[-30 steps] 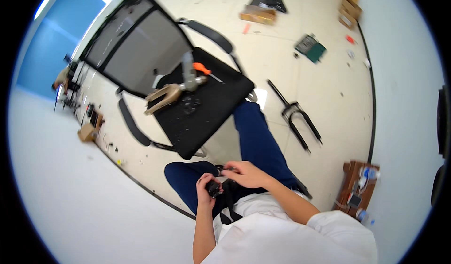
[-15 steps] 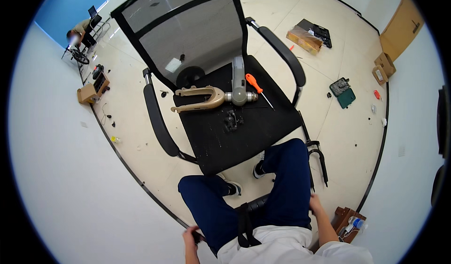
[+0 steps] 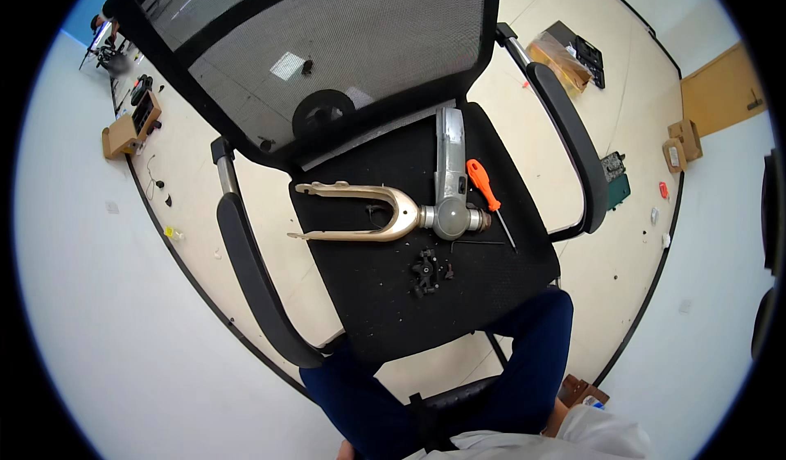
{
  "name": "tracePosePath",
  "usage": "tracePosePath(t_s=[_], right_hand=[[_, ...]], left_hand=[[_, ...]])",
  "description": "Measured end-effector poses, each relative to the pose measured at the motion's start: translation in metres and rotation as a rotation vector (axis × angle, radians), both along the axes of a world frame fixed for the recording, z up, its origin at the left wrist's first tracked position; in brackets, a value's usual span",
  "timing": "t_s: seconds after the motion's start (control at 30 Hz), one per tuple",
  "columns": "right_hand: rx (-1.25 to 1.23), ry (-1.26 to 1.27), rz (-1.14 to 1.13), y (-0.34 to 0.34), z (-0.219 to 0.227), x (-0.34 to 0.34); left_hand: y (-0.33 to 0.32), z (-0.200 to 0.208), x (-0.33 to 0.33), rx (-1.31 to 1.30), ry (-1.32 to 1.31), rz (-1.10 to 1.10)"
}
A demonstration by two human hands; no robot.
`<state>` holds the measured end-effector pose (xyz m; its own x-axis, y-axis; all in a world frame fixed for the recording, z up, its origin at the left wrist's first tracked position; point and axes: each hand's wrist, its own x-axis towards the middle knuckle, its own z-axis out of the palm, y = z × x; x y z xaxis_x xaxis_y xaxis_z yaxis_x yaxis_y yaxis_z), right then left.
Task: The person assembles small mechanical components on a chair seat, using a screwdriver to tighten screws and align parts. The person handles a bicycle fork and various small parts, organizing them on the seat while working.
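A smooth, gold-beige metal fork is lying on the textured black chair seat, long axis running crosswise, prongs pointing left; I cannot tell whether the barely showing left grip or hidden right grip is clamping.

Fork and screwdriver (orange-handled) on chair

Gold fork, orange-handled screwdriver, black seat
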<state>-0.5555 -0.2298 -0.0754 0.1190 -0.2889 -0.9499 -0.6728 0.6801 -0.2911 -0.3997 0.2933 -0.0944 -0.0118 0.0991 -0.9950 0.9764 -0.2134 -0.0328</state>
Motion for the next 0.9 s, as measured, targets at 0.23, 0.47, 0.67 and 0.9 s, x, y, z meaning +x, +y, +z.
tracePosePath(t_s=[0.23,0.47,0.67,0.9], right_hand=[[-0.007,-0.016,0.119,-0.035,0.013,-0.003],[-0.03,-0.177,0.323,-0.061,-0.049,0.007],[-0.406,0.071,0.9,-0.13,-0.098,0.009],[-0.791,-0.545,0.418,-0.169,-0.013,0.117]], left_hand=[[0.016,-0.02,-0.004,-0.457,-0.621,-0.501],[-0.011,-0.024,0.043,-0.028,-0.31,-0.153],[-0.043,0.063,0.051,0.086,-0.679,0.158],[-0.056,0.11,0.079,0.144,-1.123,0.212]])
